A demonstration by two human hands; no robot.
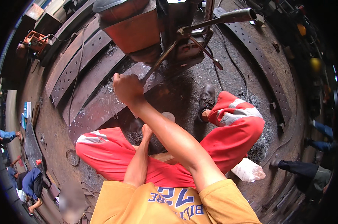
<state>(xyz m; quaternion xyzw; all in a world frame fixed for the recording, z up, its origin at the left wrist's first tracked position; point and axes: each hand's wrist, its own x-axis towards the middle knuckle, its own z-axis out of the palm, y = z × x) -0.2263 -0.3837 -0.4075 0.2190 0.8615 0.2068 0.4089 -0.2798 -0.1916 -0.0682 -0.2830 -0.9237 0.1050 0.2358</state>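
**Steel lever in a closed fist, long axis running up and to the right**

Bare grey steel makes up the feed lever [159, 61], a thin rod whose lower end sits inside the right hand [127, 87]. From there it slants up and to the right to the hub of the rust-orange drilling machine [139, 26]. The right arm crosses over the body to reach it, fingers wrapped tight round the rod (knuckles up, no gap showing). The left hand [146, 132] is well apart from the lever, low between the knees; whether its fingers are curled or loose cannot be told. Beneath the machine lies a long flat steel plate [98, 106], dull and scuffed, littered with bright curly swarf. Similar plates with rows of punched holes [70, 71] lie alongside on the gritty floor. The person's trousers are red with pale reflective bands.
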